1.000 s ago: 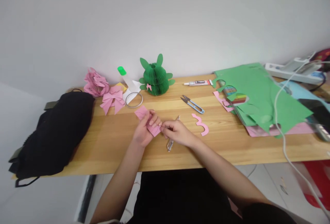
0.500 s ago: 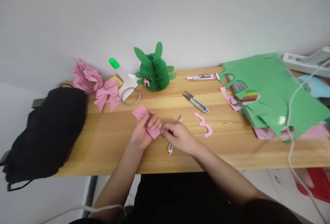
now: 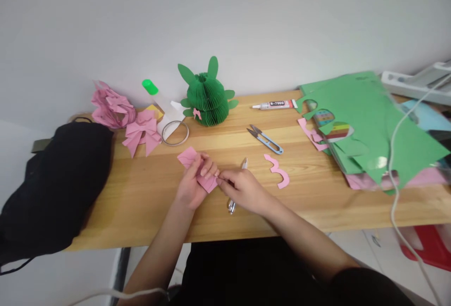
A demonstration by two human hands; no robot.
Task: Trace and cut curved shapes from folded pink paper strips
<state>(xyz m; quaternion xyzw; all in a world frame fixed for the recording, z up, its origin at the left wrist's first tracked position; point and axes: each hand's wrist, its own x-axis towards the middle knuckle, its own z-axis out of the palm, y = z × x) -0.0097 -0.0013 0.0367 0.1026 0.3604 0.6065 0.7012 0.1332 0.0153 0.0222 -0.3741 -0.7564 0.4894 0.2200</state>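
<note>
My left hand (image 3: 195, 181) is closed around a folded-looking strip of pink paper (image 3: 186, 156) that has curved lines drawn on it. The paper's upper left end and lower right corner stick out past the fingers. My right hand (image 3: 242, 188) pinches at the paper's right edge, its fingertips meeting those of the left hand. Exactly what lies between the right fingertips is partly hidden. Beneath the right hand a silver and white pen (image 3: 231, 206) lies on the table. To the right rests a wavy pink paper cutout (image 3: 276, 171).
Blue-handled thread snips (image 3: 266, 139) and a glue tube (image 3: 276, 104) lie beyond my hands. A green honeycomb paper figure (image 3: 207, 99) stands near the wall. Leftward are a tape ring (image 3: 175, 133), a glue bottle (image 3: 158, 95), pink bows (image 3: 143, 132) and a black bag (image 3: 59, 179). Green sheets (image 3: 366, 127) lie right.
The view has shifted slightly, so most things on the table appear a little further left. Both hands keep their hold at the pink paper with hardly any movement.
</note>
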